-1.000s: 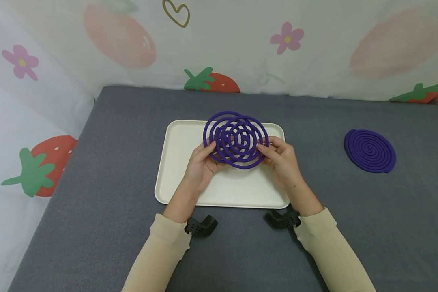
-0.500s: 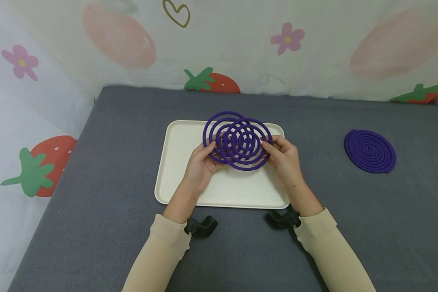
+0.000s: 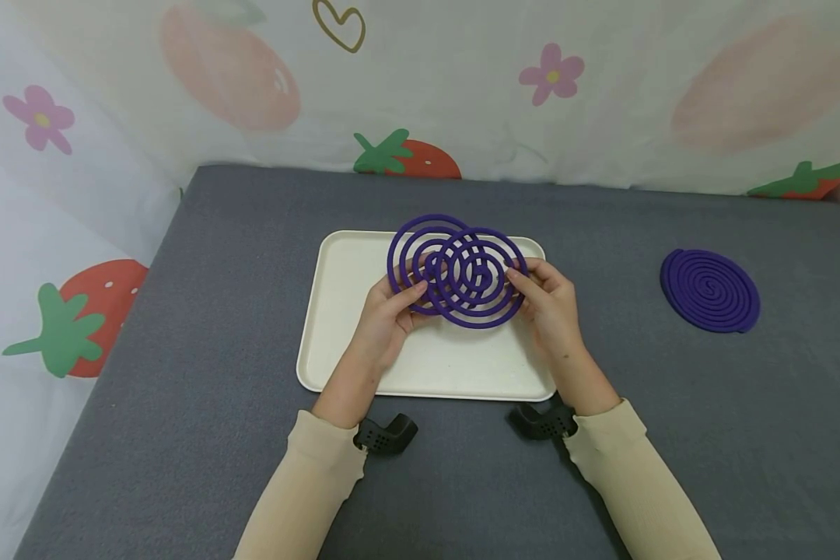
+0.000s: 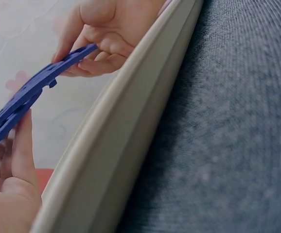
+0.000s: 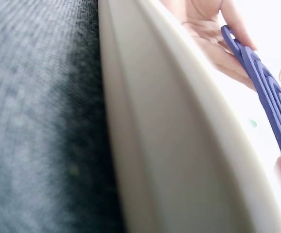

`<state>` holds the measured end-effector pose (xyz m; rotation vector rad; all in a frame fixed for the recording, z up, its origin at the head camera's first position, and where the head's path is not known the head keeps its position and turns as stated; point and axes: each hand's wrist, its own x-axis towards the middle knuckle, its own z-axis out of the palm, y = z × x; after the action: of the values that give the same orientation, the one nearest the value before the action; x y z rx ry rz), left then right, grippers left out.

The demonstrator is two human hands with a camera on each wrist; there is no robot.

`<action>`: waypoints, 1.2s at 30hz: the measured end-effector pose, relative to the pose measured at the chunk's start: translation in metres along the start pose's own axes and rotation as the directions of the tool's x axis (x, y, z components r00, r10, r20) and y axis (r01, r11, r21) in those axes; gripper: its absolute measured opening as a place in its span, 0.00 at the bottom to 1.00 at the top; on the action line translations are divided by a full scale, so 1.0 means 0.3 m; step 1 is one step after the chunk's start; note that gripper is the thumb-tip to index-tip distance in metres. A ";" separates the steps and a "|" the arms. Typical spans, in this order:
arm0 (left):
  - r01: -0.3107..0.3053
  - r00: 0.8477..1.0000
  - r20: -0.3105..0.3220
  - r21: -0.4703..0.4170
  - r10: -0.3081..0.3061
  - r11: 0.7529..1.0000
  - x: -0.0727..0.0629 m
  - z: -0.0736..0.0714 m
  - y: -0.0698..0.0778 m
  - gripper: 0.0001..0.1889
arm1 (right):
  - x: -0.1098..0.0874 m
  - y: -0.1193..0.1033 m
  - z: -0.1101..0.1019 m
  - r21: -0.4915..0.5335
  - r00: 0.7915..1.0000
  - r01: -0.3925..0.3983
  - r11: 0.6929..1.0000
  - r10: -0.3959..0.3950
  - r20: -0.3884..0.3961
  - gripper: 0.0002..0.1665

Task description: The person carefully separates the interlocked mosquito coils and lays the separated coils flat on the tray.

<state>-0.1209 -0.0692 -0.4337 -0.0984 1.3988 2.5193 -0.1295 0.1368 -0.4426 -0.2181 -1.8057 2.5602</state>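
Observation:
Two flat purple spiral mats, trivet-like with open gaps between their rings, overlap above the tray. My left hand (image 3: pixel 385 317) pinches the left spiral mat (image 3: pixel 395 253), its thumb on top and fingers beneath. The right spiral mat (image 3: pixel 477 324) lies over it, and my right hand (image 3: pixel 547 299) pinches its right edge between thumb and fingers. In the left wrist view the purple mats (image 4: pixel 33 87) appear edge-on and tilted, above the tray's rim. The right wrist view also shows the purple mats (image 5: pixel 262 87) from the side. Whether they are joined where they overlap, I cannot tell.
Below the hands lies a cream rectangular tray (image 3: pixel 455 373) on a grey cloth-covered table (image 3: pixel 182 373). To the right, a tightly coiled purple spiral mat (image 3: pixel 710 290) lies flat. A white curtain (image 3: pixel 448 78) with strawberries and flowers stands behind.
The right spiral mat has slid rightward with my right hand, so the two overlap less. My left thumb has moved slightly inward over the left mat.

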 end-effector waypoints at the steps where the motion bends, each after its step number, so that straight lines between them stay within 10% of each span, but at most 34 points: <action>1: 0.001 1.000 0.001 -0.012 -0.001 1.000 0.000 0.000 0.000 0.12 | 0.001 0.000 0.000 0.003 1.000 -0.006 1.000 0.006 0.010 0.07; 13: -0.014 1.000 -0.017 -0.082 0.012 0.997 0.003 -0.003 0.002 0.12 | -0.005 -0.008 -0.001 0.019 0.968 -0.121 0.992 0.114 0.222 0.08; 36: -0.052 0.999 -0.018 -0.050 0.051 0.997 0.000 -0.008 0.008 0.10 | 0.002 -0.001 -0.002 0.143 0.995 -0.009 0.990 -0.006 0.103 0.13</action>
<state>-0.1216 -0.0724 -0.4329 -0.0947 1.3616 2.6023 -0.1300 0.1376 -0.4428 -0.0868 -1.6414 2.7352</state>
